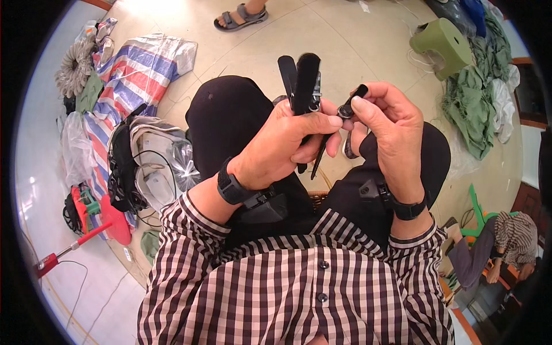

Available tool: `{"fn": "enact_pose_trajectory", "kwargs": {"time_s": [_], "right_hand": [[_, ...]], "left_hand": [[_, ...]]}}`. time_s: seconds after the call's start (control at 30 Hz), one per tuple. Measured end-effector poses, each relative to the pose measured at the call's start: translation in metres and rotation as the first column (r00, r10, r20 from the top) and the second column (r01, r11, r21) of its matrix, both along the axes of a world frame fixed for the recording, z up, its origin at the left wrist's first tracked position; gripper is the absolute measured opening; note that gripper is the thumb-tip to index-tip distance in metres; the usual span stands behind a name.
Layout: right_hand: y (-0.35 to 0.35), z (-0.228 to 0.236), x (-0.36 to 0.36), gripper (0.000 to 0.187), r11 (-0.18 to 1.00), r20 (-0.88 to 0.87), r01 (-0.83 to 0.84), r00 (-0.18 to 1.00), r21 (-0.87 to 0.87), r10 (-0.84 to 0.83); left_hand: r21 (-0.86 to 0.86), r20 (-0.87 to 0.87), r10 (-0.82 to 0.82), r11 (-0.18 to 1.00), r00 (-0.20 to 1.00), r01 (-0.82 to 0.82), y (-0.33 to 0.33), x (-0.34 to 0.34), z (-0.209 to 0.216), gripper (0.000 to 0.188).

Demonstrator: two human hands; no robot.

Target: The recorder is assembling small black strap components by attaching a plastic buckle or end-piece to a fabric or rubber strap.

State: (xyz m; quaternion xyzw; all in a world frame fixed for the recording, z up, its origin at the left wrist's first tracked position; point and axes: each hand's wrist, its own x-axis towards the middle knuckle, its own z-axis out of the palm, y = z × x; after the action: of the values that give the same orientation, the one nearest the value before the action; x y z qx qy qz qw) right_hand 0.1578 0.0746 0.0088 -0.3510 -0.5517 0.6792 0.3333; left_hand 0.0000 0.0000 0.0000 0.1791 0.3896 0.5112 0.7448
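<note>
Above my lap, my left hand [267,141] is closed around a bundle of black straps [306,83] with rounded ends pointing up. A shiny metal fitting [315,99] shows at the bundle's side, just over my fingers. Between thumb and fingertips, my right hand [397,129] pinches a short black strap end [361,91]. Beside my left thumb tip is a small dark ring-shaped piece [345,111], at the base of that strap end. A thin black strip [319,155] hangs below my left fingers. How these parts join is hidden by my fingers.
At left are a striped plastic sheet [150,66], an open bag [152,149] and a red-handled tool [75,244]. A green stool [441,47] and green cloth [468,109] lie right. Someone's sandaled foot [241,18] is ahead; another person [514,238] sits at lower right.
</note>
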Motion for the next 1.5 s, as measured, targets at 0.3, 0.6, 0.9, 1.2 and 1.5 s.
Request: {"fn": "enact_pose_trajectory", "kwargs": {"time_s": [0.3,0.6,0.9,1.2,1.5], "right_hand": [[-0.007,0.009,-0.003,0.01,0.98,0.056,0.037,0.997,0.194,-0.049],[-0.012,0.007,-0.004,0.019,0.841,0.052,0.058,0.993,0.538,-0.102],[-0.02,0.004,0.0,0.033,0.62,0.058,0.024,0.992,0.784,-0.112],[-0.015,0.003,-0.002,0.036,0.478,0.03,0.017,0.995,0.878,-0.09],[-0.015,0.0,-0.003,0.027,0.582,-0.011,0.051,0.997,0.811,-0.072]], "left_hand": [[0.094,-0.044,0.026,0.995,0.999,-0.021,0.0,0.003,0.001,0.018],[0.362,-0.241,0.246,0.92,0.939,-0.148,-0.005,0.012,0.0,0.015],[0.427,-0.201,0.343,0.874,0.918,-0.233,-0.011,0.017,0.007,0.015],[0.502,-0.285,0.365,0.844,0.886,-0.187,-0.011,0.013,-0.001,0.012],[0.483,-0.158,0.334,0.847,0.929,-0.222,-0.011,0.013,-0.001,0.013]]}}
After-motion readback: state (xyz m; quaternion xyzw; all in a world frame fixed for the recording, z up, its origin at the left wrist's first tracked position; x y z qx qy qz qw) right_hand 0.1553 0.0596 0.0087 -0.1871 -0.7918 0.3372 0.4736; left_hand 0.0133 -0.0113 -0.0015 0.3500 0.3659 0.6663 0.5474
